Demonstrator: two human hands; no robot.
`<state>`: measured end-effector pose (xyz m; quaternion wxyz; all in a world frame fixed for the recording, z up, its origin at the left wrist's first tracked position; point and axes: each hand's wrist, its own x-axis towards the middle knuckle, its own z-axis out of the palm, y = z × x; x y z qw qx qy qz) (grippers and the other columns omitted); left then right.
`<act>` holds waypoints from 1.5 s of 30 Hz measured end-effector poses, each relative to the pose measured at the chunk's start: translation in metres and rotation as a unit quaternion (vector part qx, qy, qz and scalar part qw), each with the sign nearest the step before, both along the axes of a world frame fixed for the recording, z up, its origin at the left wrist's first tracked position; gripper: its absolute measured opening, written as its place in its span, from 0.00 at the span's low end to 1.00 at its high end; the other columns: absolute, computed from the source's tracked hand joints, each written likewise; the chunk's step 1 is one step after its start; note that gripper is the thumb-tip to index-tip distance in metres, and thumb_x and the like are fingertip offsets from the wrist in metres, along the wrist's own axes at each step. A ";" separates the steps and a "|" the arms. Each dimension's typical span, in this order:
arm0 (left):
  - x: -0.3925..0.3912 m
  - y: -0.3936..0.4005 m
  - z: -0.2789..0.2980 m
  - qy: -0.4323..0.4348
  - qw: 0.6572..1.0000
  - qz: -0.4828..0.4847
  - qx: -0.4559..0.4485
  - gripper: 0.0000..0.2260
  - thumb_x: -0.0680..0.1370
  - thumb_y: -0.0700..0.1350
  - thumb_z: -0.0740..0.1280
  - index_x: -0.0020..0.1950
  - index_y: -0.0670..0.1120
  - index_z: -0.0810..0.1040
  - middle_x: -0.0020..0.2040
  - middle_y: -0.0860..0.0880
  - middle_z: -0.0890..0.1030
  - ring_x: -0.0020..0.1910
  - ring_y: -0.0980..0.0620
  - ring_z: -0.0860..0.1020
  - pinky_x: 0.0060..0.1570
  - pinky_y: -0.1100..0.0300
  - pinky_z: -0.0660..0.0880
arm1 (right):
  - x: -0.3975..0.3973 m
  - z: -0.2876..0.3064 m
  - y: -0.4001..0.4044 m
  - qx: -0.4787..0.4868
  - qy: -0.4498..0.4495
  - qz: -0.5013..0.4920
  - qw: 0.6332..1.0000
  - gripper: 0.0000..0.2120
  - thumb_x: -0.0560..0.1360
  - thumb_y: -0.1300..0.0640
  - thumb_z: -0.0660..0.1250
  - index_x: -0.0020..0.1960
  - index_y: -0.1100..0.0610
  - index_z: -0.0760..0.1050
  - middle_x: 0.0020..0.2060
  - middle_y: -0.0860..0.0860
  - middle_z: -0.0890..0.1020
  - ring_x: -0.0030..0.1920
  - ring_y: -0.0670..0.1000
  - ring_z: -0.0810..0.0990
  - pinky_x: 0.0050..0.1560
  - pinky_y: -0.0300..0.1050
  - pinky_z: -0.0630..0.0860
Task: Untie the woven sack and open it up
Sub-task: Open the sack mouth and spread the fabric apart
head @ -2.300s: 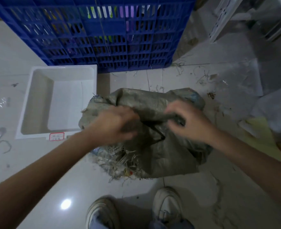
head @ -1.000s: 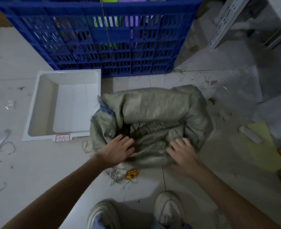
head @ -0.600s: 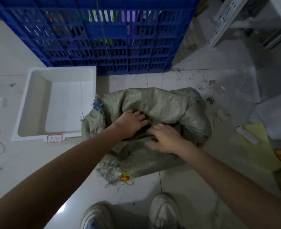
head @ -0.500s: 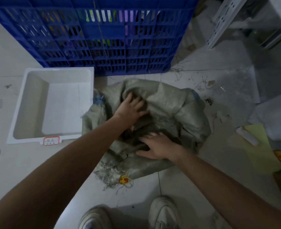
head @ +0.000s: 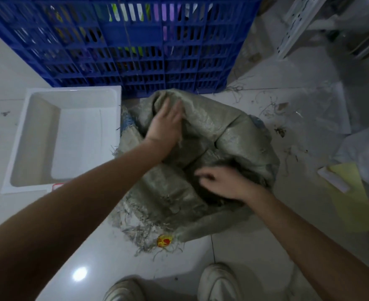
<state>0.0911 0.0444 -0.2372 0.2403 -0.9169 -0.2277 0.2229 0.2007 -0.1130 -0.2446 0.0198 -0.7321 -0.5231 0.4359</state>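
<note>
Left grip stretched far forward, fingers blurred; right grip nearer, palm down, fingers spread.

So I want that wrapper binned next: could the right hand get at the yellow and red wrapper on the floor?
Probably yes. The right hand rests on the woven sack, and the wrapper lies uncovered on the floor tile beside the sack's frayed edge, with only loose strands around it.
</note>
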 end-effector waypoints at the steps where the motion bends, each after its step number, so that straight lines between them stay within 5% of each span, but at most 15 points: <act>1: 0.004 -0.018 -0.001 -0.038 0.996 0.010 -0.079 0.25 0.79 0.52 0.56 0.73 0.42 0.62 0.76 0.39 0.61 0.76 0.40 0.56 0.73 0.43 0.51 | 0.006 -0.003 0.011 0.079 -0.061 0.009 0.995 0.17 0.77 0.50 0.60 0.64 0.50 0.73 0.58 0.52 0.80 0.59 0.54 0.77 0.57 0.47 0.74; 3: 0.009 -0.055 -0.008 -0.087 0.970 0.084 -0.213 0.28 0.77 0.56 0.60 0.72 0.41 0.64 0.71 0.40 0.67 0.71 0.41 0.63 0.69 0.48 0.59 | 0.018 -0.008 0.031 0.111 -0.166 0.067 0.977 0.25 0.76 0.50 0.60 0.72 0.52 0.64 0.69 0.53 0.71 0.68 0.55 0.68 0.64 0.51 0.68; 7: -0.008 -0.081 -0.044 0.023 0.942 0.185 -0.278 0.49 0.70 0.65 0.64 0.77 0.43 0.40 0.78 0.40 0.44 0.77 0.39 0.43 0.73 0.38 0.46 | 0.044 -0.022 0.043 -0.023 -0.307 0.201 0.930 0.40 0.72 0.38 0.63 0.77 0.48 0.47 0.77 0.50 0.49 0.76 0.56 0.47 0.70 0.66 0.52; 14: -0.053 -0.041 -0.069 0.059 0.939 0.200 -0.273 0.44 0.74 0.64 0.60 0.76 0.51 0.34 0.78 0.40 0.38 0.76 0.38 0.37 0.73 0.39 0.40 | 0.087 -0.023 0.044 -0.066 -0.409 0.161 0.896 0.59 0.60 0.25 0.64 0.76 0.47 0.35 0.77 0.51 0.46 0.75 0.60 0.48 0.70 0.70 0.47; 17: -0.051 -0.030 -0.065 0.067 0.949 0.195 -0.240 0.42 0.75 0.64 0.58 0.77 0.51 0.35 0.77 0.38 0.38 0.76 0.37 0.37 0.72 0.39 0.38 | 0.084 -0.025 0.045 -0.071 -0.407 0.141 0.900 0.56 0.63 0.28 0.66 0.77 0.48 0.37 0.76 0.53 0.49 0.75 0.61 0.49 0.70 0.69 0.49; 20: -0.037 -0.021 -0.048 0.070 0.964 0.177 -0.187 0.44 0.73 0.66 0.58 0.77 0.49 0.37 0.78 0.38 0.40 0.76 0.37 0.39 0.72 0.38 0.40 | 0.061 -0.016 0.045 0.016 -0.389 0.138 0.911 0.41 0.73 0.41 0.64 0.77 0.53 0.48 0.76 0.57 0.53 0.75 0.60 0.51 0.71 0.66 0.52; 23: -0.021 -0.032 -0.031 -0.019 0.943 0.162 -0.290 0.40 0.74 0.65 0.59 0.78 0.48 0.44 0.78 0.42 0.51 0.77 0.41 0.49 0.74 0.42 0.48 | 0.039 -0.008 0.034 0.100 -0.228 0.143 0.958 0.28 0.77 0.45 0.59 0.73 0.54 0.61 0.75 0.54 0.58 0.72 0.56 0.62 0.72 0.55 0.60; 25: -0.017 -0.056 -0.029 -0.039 0.911 0.146 -0.384 0.34 0.77 0.64 0.52 0.78 0.51 0.46 0.78 0.45 0.55 0.77 0.44 0.55 0.73 0.45 0.52 | 0.029 -0.009 0.022 0.053 -0.107 0.178 0.977 0.24 0.78 0.44 0.55 0.72 0.52 0.65 0.74 0.51 0.62 0.72 0.54 0.63 0.72 0.51 0.62; 28: -0.027 -0.078 -0.044 0.043 0.884 0.184 -0.427 0.33 0.76 0.67 0.45 0.78 0.54 0.44 0.79 0.47 0.49 0.77 0.42 0.49 0.73 0.41 0.48 | 0.024 -0.019 0.012 -0.121 -0.109 0.249 0.955 0.28 0.77 0.35 0.46 0.73 0.44 0.60 0.76 0.47 0.59 0.76 0.51 0.55 0.75 0.54 0.49; 31: -0.041 -0.074 -0.059 0.081 0.877 0.224 -0.418 0.36 0.73 0.71 0.46 0.77 0.58 0.43 0.80 0.50 0.45 0.77 0.39 0.46 0.72 0.38 0.46 | 0.030 -0.028 0.011 -0.226 -0.098 0.217 0.945 0.32 0.73 0.29 0.45 0.71 0.42 0.64 0.74 0.48 0.63 0.73 0.54 0.61 0.73 0.56 0.53; 34: -0.046 -0.069 -0.067 0.090 0.898 0.189 -0.386 0.41 0.70 0.73 0.55 0.76 0.61 0.40 0.79 0.49 0.42 0.76 0.35 0.45 0.72 0.35 0.45 | 0.037 -0.026 0.012 -0.259 -0.037 0.180 0.948 0.33 0.72 0.29 0.53 0.72 0.45 0.64 0.74 0.49 0.64 0.72 0.52 0.63 0.72 0.49 0.58; 40: -0.056 -0.064 -0.082 0.078 0.934 0.139 -0.320 0.48 0.66 0.71 0.63 0.75 0.62 0.35 0.79 0.49 0.37 0.76 0.32 0.46 0.69 0.29 0.46 | 0.023 -0.023 0.003 -0.256 -0.088 0.240 0.932 0.42 0.70 0.28 0.56 0.77 0.44 0.47 0.78 0.46 0.47 0.77 0.54 0.47 0.74 0.52 0.46; 45: -0.054 -0.058 -0.074 0.094 0.946 0.125 -0.284 0.46 0.67 0.72 0.61 0.74 0.62 0.36 0.79 0.51 0.38 0.76 0.33 0.48 0.69 0.31 0.49 | 0.028 -0.034 0.005 -0.240 -0.052 0.189 0.951 0.40 0.70 0.27 0.54 0.76 0.44 0.52 0.77 0.46 0.52 0.76 0.53 0.53 0.76 0.51 0.50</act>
